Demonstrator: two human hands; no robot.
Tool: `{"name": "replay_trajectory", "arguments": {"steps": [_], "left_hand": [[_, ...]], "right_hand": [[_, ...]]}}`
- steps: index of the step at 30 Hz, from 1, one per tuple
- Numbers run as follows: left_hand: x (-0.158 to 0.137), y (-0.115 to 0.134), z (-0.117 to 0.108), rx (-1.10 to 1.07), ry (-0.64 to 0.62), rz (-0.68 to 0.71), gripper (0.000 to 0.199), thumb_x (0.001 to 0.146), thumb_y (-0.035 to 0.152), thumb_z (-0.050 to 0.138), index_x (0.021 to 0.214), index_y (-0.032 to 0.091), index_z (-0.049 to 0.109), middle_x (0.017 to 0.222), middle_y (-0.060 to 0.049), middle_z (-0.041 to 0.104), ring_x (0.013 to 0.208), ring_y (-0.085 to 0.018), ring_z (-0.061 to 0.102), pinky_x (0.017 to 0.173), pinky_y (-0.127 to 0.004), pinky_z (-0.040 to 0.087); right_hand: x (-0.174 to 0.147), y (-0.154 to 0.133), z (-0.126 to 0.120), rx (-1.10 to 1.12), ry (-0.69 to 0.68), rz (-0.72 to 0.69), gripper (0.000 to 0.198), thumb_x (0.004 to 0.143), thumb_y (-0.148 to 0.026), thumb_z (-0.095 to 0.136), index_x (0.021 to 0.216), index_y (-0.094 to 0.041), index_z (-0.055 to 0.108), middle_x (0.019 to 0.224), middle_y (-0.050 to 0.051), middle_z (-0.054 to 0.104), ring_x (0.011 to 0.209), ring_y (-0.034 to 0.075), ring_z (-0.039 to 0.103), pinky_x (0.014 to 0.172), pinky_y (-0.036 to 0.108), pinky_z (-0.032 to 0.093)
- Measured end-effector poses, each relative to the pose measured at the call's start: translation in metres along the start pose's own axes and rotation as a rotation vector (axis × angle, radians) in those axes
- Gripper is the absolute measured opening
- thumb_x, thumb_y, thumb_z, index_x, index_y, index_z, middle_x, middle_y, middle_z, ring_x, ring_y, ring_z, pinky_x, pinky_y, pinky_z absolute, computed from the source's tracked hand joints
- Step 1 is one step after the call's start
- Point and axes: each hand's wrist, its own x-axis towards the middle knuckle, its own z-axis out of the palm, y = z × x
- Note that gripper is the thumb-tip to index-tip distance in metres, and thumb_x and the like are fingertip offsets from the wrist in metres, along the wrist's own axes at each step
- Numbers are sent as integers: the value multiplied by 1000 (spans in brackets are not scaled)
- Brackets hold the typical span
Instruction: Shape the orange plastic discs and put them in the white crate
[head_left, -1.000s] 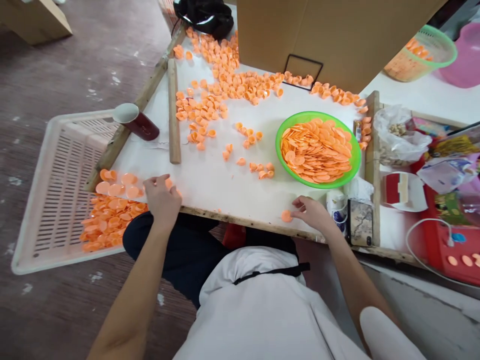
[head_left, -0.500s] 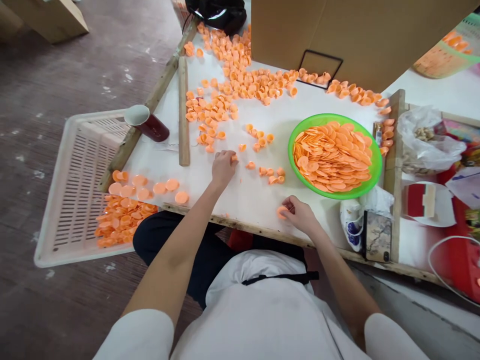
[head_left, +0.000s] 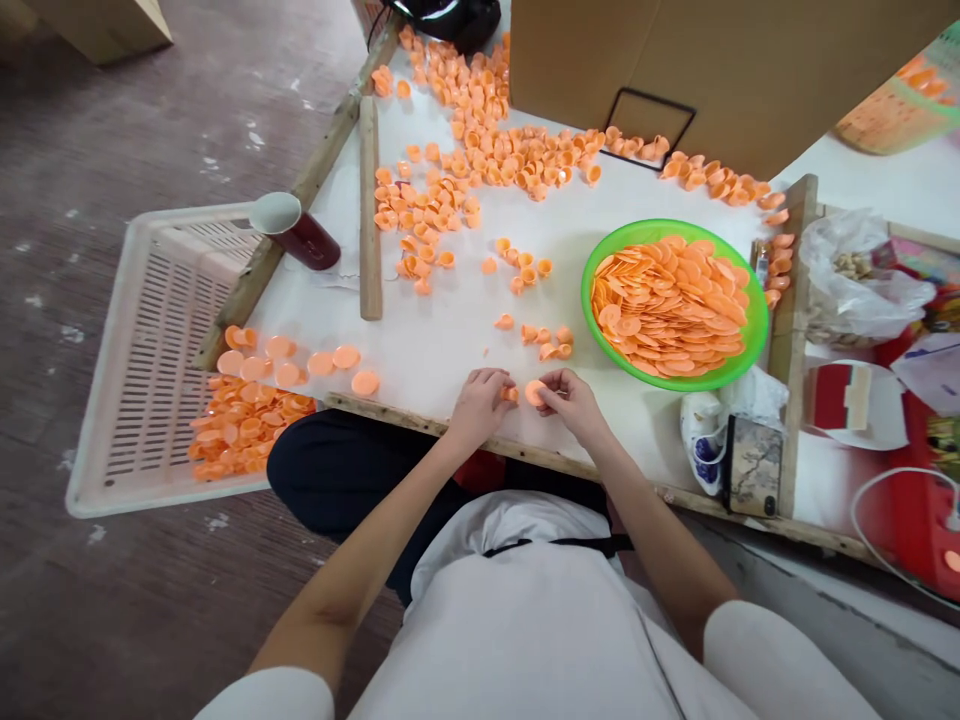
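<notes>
Near the front edge of the white table (head_left: 442,345), my left hand (head_left: 480,405) pinches a small orange plastic cup (head_left: 509,394). Close on its right, my right hand (head_left: 573,403) grips a flat orange disc (head_left: 535,393) between thumb and fingers. The cup and the disc are a short gap apart. Just beyond my hands lie several loose orange cups (head_left: 546,340). A bright green basin (head_left: 589,300) heaped with orange discs (head_left: 667,310) stands to the right. Farther back, many more small cups (head_left: 525,158) are spread in a pile.
Assembled-looking orange pieces (head_left: 320,363) sit at the table's left front, above a white plastic basket (head_left: 142,400) holding more. A maroon cup (head_left: 307,240) and a wooden strip (head_left: 370,210) are at left. A cardboard box (head_left: 720,80) stands behind; a phone (head_left: 754,465) leans at right.
My left hand has come back toward the table's front edge with a small cup. My right hand has moved left and slightly up with the disc, bringing both hands close together.
</notes>
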Motion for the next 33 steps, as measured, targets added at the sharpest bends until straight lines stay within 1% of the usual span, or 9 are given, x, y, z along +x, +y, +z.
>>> {"name": "replay_trajectory", "arguments": {"steps": [3, 6, 9, 13, 17, 21, 24, 28, 33], "left_hand": [[-2, -5, -9, 80, 43, -29, 28, 74, 14, 69, 100, 20, 62, 117, -9, 57, 115, -26, 51, 101, -44, 43], [-7, -6, -19, -49, 72, -149, 38, 72, 17, 71, 109, 20, 61, 117, -9, 55, 103, -22, 58, 91, -39, 51], [-10, -2, -23, -227, 100, -320, 22, 79, 21, 63, 101, 17, 62, 104, -8, 61, 79, -15, 63, 72, -30, 55], [-6, 3, -20, -375, 24, -445, 15, 85, 29, 56, 90, 16, 63, 74, -4, 65, 65, -15, 63, 64, -28, 55], [1, -2, -15, -456, 11, -485, 19, 81, 34, 64, 84, 15, 62, 73, -5, 67, 64, -17, 67, 63, -30, 57], [3, -11, -12, -598, -29, -530, 19, 81, 32, 65, 86, 13, 63, 76, -7, 69, 65, -17, 69, 65, -31, 59], [5, -16, -11, -683, -36, -563, 21, 80, 33, 67, 85, 12, 63, 76, -7, 70, 64, -17, 69, 66, -31, 59], [8, -17, -11, -661, -16, -602, 23, 80, 36, 67, 79, 14, 60, 67, -4, 68, 61, -17, 69, 61, -30, 59], [7, -19, -12, -628, -74, -540, 25, 78, 38, 69, 82, 14, 61, 75, -6, 70, 68, -17, 70, 67, -31, 59]], "right_hand": [[1, -5, 11, 19, 9, -14, 32, 73, -43, 70, 89, -19, 54, 75, -3, 59, 60, 12, 63, 55, 27, 56], [2, 0, 19, 14, 16, -30, 32, 74, -43, 69, 89, -19, 54, 78, -2, 59, 62, 13, 65, 56, 28, 57], [5, 8, 28, -23, 0, -66, 30, 75, -42, 68, 90, -20, 55, 85, 0, 61, 64, 13, 65, 57, 28, 58], [11, 8, 43, -162, -5, -90, 24, 77, -40, 65, 87, -20, 55, 84, 1, 63, 63, 14, 65, 54, 29, 57], [16, -4, 50, -295, -22, -97, 18, 77, -35, 64, 80, -21, 54, 76, 1, 63, 60, 15, 64, 53, 29, 56], [21, -7, 49, -234, -79, -19, 23, 74, -38, 68, 79, -21, 53, 72, 0, 62, 58, 15, 64, 54, 30, 58], [25, -6, 49, -194, -67, 20, 27, 72, -41, 71, 78, -21, 54, 70, 0, 63, 58, 15, 64, 55, 30, 58], [25, -10, 50, -199, -36, 63, 28, 73, -42, 71, 75, -21, 52, 65, -1, 62, 57, 16, 65, 54, 30, 58], [24, -9, 43, -159, -138, 19, 28, 73, -43, 71, 77, -20, 55, 70, 0, 63, 62, 17, 67, 58, 32, 60]]}}
